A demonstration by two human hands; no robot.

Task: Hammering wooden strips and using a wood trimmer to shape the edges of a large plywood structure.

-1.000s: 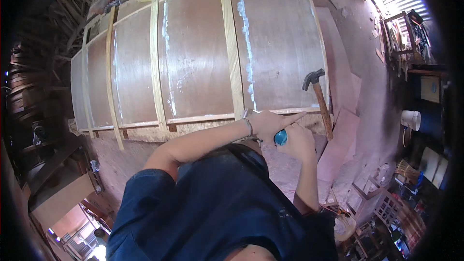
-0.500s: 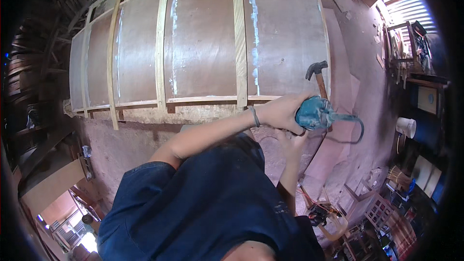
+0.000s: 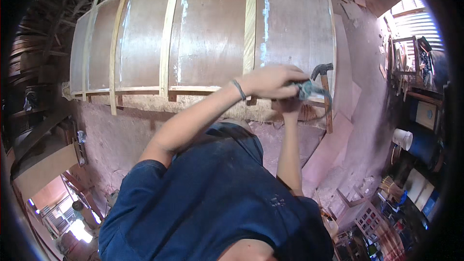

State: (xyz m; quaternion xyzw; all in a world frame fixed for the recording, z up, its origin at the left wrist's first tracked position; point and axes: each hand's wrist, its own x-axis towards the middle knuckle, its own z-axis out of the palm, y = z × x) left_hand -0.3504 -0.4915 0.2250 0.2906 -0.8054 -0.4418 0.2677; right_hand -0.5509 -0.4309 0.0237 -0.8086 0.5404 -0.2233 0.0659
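Note:
A teal corded power tool [image 3: 305, 90], partly covered by my fingers, is held at the near right part of a large framed panel [image 3: 212, 29]. My left hand [image 3: 276, 81], with a dark band at its wrist, lies over the tool from above, fingers bent onto it. Below it, my right hand [image 3: 288, 106] closes on the tool's near side; its fingers are shaded and partly hidden. Just right of the tool, a claw hammer [image 3: 325, 83] rests at the panel's corner, its wooden handle jutting past the near edge. The tool's dark cord loops by that handle.
Pale wooden battens [image 3: 167, 34] cross the panel, whitish smears beside them. A white bucket [image 3: 402, 138] stands at right, near a wooden chair [image 3: 369, 217]. Scrap wood [image 3: 36, 60] is piled at far left. Pinkish sheets [image 3: 333, 150] lie right of my right arm.
Both hands have moved up and slightly left with the power tool, from in front of the panel to its near edge. The tool has turned, showing less of its body. My view has shifted.

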